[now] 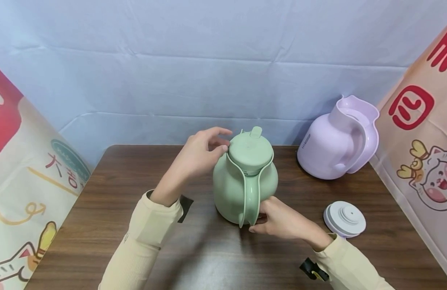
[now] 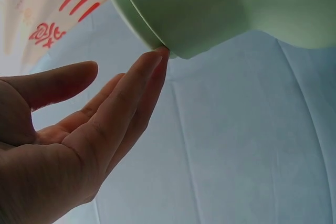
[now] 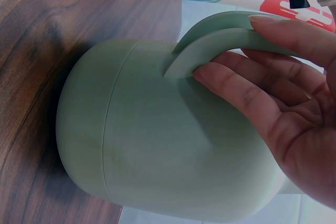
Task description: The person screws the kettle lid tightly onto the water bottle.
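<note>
A pale green thermos jug (image 1: 225, 189) stands upright on the wooden table, with its round green lid (image 1: 249, 151) seated in the neck. Its handle (image 1: 251, 197) faces the wearer. My right hand (image 1: 281, 219) grips the lower part of that handle. The right wrist view shows the thumb on the handle's outer side and fingers passing beneath it, against the jug body (image 3: 157, 129). At the upper left of the jug is my left hand (image 1: 199, 153), its fingers loosely bent. In the left wrist view, its fingertips (image 2: 161, 53) touch the jug's rim and the thumb stands apart.
A lilac jug (image 1: 323, 149) without a lid stands at the back right of the table (image 1: 143, 177). Nearer on the right lies a round white and lilac lid (image 1: 346, 218). Pale blue cloth (image 1: 208, 80) hangs behind, and printed cloths flank both sides.
</note>
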The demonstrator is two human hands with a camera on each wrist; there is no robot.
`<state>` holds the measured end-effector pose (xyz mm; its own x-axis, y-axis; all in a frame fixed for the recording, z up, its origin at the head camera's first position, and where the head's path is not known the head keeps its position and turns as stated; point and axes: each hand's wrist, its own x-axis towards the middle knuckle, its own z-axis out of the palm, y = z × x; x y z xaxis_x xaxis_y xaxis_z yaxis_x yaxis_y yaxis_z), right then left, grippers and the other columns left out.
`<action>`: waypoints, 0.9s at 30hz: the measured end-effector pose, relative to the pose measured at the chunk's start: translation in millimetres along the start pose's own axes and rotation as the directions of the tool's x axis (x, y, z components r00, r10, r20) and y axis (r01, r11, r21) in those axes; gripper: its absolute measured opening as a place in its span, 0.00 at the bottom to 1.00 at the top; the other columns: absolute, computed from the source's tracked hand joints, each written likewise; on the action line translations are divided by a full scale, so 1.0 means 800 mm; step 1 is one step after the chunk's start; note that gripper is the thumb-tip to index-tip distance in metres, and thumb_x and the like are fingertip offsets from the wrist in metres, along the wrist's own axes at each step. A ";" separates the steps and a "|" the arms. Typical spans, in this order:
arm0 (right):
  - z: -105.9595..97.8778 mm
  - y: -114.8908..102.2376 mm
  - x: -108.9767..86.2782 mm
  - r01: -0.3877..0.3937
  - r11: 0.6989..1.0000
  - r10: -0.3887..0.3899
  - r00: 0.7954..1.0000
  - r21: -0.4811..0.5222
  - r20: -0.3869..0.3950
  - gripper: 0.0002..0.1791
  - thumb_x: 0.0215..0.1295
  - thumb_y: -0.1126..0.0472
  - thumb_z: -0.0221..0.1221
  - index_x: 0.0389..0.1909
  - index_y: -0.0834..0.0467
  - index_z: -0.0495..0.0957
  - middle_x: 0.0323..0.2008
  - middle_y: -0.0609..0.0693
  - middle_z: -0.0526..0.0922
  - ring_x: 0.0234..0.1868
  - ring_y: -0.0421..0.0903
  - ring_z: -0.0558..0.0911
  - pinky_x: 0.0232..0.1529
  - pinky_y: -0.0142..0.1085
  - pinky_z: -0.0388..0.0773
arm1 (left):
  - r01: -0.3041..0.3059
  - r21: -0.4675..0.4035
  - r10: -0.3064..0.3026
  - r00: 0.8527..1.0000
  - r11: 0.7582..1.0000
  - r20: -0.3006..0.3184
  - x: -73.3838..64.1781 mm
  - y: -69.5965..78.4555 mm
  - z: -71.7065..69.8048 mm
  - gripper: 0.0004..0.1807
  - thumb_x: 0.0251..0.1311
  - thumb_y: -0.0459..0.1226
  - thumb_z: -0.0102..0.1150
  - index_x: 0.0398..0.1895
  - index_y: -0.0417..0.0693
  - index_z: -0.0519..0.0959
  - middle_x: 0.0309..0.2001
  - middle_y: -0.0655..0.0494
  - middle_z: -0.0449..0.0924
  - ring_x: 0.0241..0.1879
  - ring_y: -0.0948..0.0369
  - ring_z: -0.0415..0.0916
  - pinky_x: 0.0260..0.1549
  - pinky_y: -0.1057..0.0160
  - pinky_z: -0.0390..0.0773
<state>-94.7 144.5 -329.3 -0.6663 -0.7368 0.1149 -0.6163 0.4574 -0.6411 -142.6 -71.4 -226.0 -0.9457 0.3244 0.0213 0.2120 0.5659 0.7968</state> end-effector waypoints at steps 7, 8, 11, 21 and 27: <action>0.000 0.002 0.001 -0.002 1.000 0.002 1.000 0.011 0.001 0.09 0.46 0.67 0.67 0.30 0.53 0.81 0.27 0.38 0.78 0.30 0.32 0.73 0.36 0.32 0.74 | -0.009 -0.020 0.009 1.000 1.000 -0.005 -0.007 -0.002 0.002 0.20 0.61 0.32 0.46 0.57 0.53 0.71 0.45 0.58 0.79 0.47 0.62 0.74 0.43 0.60 0.72; 0.001 0.002 0.001 -0.002 1.000 0.002 1.000 0.012 0.000 0.09 0.46 0.67 0.67 0.30 0.53 0.81 0.27 0.38 0.78 0.30 0.32 0.72 0.35 0.32 0.74 | -0.009 -0.020 0.009 1.000 1.000 -0.006 -0.007 -0.001 0.002 0.20 0.61 0.32 0.46 0.57 0.53 0.70 0.45 0.58 0.79 0.48 0.62 0.74 0.44 0.60 0.71; 0.001 0.002 0.002 0.001 1.000 -0.001 1.000 0.012 -0.003 0.09 0.46 0.67 0.67 0.29 0.53 0.81 0.27 0.38 0.78 0.30 0.32 0.72 0.35 0.32 0.74 | -0.012 -0.023 0.012 1.000 1.000 -0.007 -0.007 0.000 0.002 0.21 0.62 0.32 0.47 0.59 0.53 0.69 0.45 0.57 0.79 0.50 0.62 0.73 0.45 0.59 0.71; 0.000 0.001 0.002 0.015 1.000 -0.015 1.000 -0.007 -0.004 0.09 0.46 0.67 0.67 0.29 0.53 0.81 0.27 0.37 0.78 0.31 0.32 0.73 0.37 0.33 0.74 | -0.028 -0.020 0.028 1.000 0.999 -0.007 -0.007 0.002 0.002 0.24 0.63 0.32 0.45 0.63 0.55 0.64 0.48 0.55 0.78 0.51 0.61 0.72 0.38 0.61 0.70; 0.000 0.001 0.003 0.020 1.000 -0.020 1.000 -0.010 -0.007 0.09 0.46 0.67 0.67 0.29 0.53 0.81 0.27 0.38 0.78 0.32 0.32 0.73 0.37 0.32 0.74 | -0.036 -0.013 0.036 0.999 0.999 -0.012 -0.007 0.003 0.003 0.25 0.63 0.32 0.44 0.64 0.55 0.62 0.48 0.54 0.78 0.52 0.61 0.72 0.38 0.61 0.69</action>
<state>-96.5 143.1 -329.7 -0.6565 -0.7425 0.1329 -0.6338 0.4474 -0.6310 -136.2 -70.0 -225.1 -0.9404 0.3354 0.0569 0.2425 0.5437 0.8035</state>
